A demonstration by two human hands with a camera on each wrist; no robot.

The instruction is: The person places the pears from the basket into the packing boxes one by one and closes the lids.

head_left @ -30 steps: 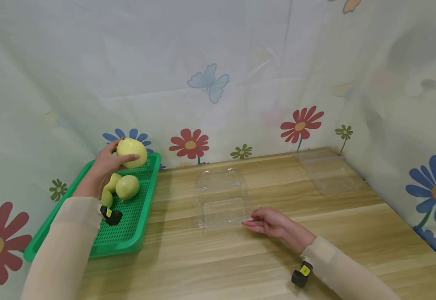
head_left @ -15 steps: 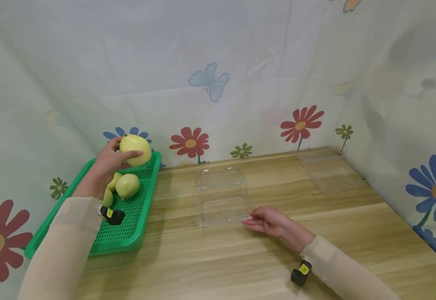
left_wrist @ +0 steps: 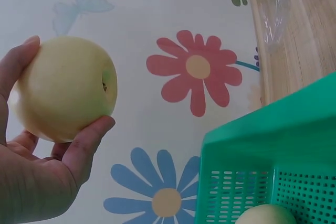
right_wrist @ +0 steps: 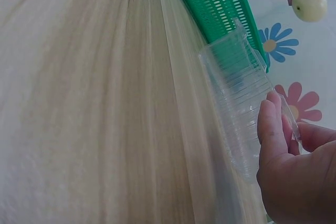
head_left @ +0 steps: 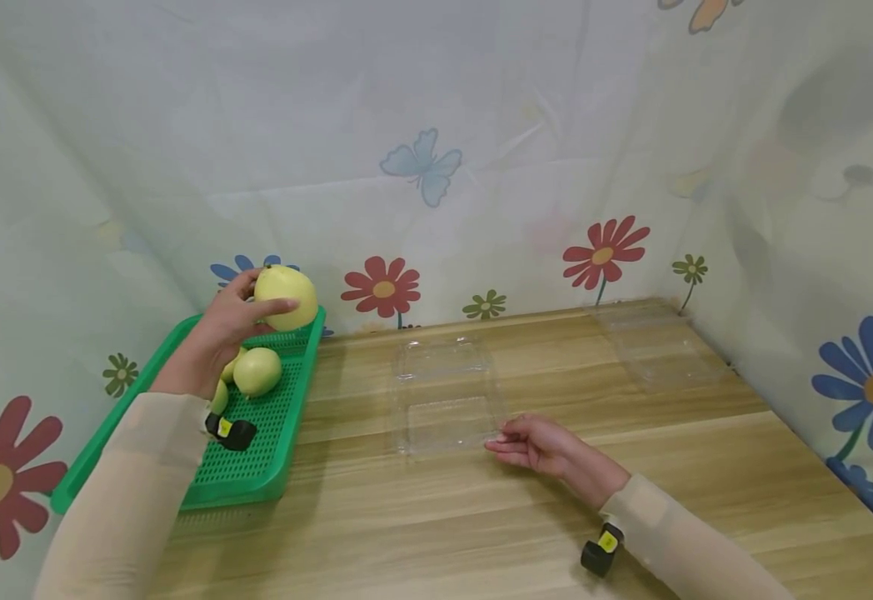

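In the head view my left hand (head_left: 226, 327) holds a pale yellow-green pear (head_left: 286, 296) up over the far end of the green basket (head_left: 283, 450). The left wrist view shows thumb and fingers around the pear (left_wrist: 65, 87), its stem end turned to the right. My right hand (head_left: 545, 447) pinches the near right corner of a clear plastic clamshell box (head_left: 447, 423), which lies opened out on the wooden table. Seen from the right wrist, fingers and thumb (right_wrist: 315, 137) grip the thin rim of this box (right_wrist: 236, 95).
Inside the basket lie a pear (head_left: 258, 372) and a few more, partly behind the left wrist. A second clear plastic box (head_left: 661, 346) is at the table's back right. Flower-printed sheeting (head_left: 421, 233) encloses the table (head_left: 406, 525) at the back and sides.
My left hand has carried the pear slightly upward and to the right. My right hand has stayed on the corner of the plastic box.
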